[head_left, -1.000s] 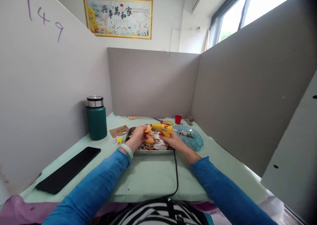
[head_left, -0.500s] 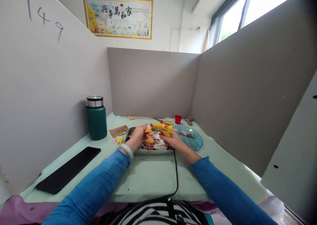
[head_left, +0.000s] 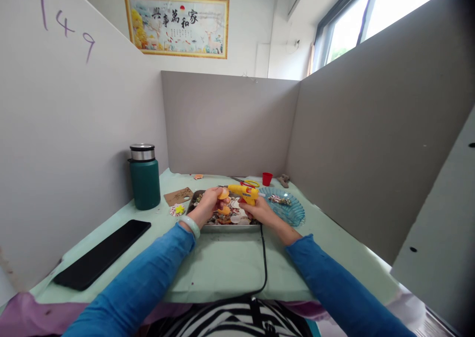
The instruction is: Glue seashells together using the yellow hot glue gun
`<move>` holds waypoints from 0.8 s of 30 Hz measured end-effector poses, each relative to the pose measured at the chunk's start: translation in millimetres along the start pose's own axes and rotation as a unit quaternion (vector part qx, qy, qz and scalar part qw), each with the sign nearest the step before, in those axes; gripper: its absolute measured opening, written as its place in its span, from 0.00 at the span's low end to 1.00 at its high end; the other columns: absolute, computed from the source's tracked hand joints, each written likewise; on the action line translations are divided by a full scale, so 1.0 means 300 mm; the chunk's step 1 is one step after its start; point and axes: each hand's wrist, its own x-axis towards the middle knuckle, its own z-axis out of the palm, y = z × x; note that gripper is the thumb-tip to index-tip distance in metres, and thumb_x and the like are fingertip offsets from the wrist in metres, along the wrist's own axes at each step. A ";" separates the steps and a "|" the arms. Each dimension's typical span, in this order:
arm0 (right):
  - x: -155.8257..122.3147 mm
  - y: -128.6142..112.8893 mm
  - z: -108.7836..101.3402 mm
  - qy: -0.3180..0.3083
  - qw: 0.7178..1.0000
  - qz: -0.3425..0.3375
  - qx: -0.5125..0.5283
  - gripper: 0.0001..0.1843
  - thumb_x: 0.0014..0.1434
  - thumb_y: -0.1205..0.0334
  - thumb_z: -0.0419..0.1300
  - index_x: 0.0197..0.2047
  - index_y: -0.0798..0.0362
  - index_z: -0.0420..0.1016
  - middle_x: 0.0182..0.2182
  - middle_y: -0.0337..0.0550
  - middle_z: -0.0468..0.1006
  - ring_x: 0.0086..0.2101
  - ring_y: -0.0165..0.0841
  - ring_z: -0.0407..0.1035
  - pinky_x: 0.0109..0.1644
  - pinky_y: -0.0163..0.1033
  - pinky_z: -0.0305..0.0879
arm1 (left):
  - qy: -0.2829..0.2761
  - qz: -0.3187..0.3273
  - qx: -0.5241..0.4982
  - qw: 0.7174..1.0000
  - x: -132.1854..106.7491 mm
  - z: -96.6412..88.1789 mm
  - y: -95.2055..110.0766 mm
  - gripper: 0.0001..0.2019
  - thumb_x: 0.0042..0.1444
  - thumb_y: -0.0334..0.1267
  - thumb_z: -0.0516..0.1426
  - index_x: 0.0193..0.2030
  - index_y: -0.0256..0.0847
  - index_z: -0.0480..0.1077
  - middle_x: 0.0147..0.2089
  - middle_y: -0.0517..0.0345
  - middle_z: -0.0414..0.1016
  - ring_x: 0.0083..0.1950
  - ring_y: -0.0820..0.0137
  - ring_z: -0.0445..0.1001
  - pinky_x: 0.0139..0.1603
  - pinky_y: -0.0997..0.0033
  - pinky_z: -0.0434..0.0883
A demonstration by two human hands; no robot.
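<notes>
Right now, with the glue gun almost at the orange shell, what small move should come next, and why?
Probably ease the nozzle onto the orange shell and squeeze lightly. The right hand aims the glue gun at the shell, pinched by the left hand above the tray; whether they already touch, I cannot tell.

Tray [head_left: 226, 226] mid-table [head_left: 222, 265]. Left hand [head_left: 206, 206] with shell [head_left: 223, 193], right hand [head_left: 259, 211] with glue gun [head_left: 244, 192], over tray; gun right of shell. Dish [head_left: 294, 214] right of tray. Cup [head_left: 266, 178], scissors [head_left: 249, 183] behind. Card [head_left: 178, 196], flask [head_left: 144, 183] left of tray; phone [head_left: 102, 253] nearer, far left.
</notes>
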 end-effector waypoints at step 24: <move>0.001 -0.004 0.003 0.010 1.000 -0.002 -0.021 0.13 0.48 0.57 0.61 0.36 0.56 0.72 0.14 0.31 0.65 0.15 0.25 0.58 0.20 0.31 0.56 | 0.011 0.037 0.062 0.997 0.001 0.001 -0.004 0.08 0.59 0.35 0.54 0.29 0.37 0.66 0.17 0.59 0.68 0.12 0.77 0.61 0.14 0.79 0.56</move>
